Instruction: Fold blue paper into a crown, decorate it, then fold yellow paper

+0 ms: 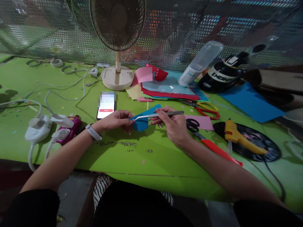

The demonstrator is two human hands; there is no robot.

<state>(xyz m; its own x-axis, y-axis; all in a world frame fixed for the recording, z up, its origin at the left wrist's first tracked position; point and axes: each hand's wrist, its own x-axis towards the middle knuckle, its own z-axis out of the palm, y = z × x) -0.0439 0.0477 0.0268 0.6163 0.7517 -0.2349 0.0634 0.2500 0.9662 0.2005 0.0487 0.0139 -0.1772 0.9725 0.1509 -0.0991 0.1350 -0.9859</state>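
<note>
A folded piece of blue paper (142,125) is pinched at its left end by my left hand (120,119), which wears a white wristband (93,132). My right hand (171,123) grips a pair of metal tweezers (170,113), whose tips reach the paper's left end beside my left fingertips. Whether the tips hold anything there is too small to tell. Below my hands, small shiny pieces (126,144) lie in loose rows on the green table (165,167). A phone (106,105) with a lit screen lies behind my left wrist.
Behind stand a fan (117,77), stacked coloured paper (170,85), a clear bottle (201,63) and a black jug (223,74). To the right are scissors (193,124), a red-handled tool (220,152) and a yellow glue gun (243,140) on a black tray (276,153). Power strips (39,129) with cords are left.
</note>
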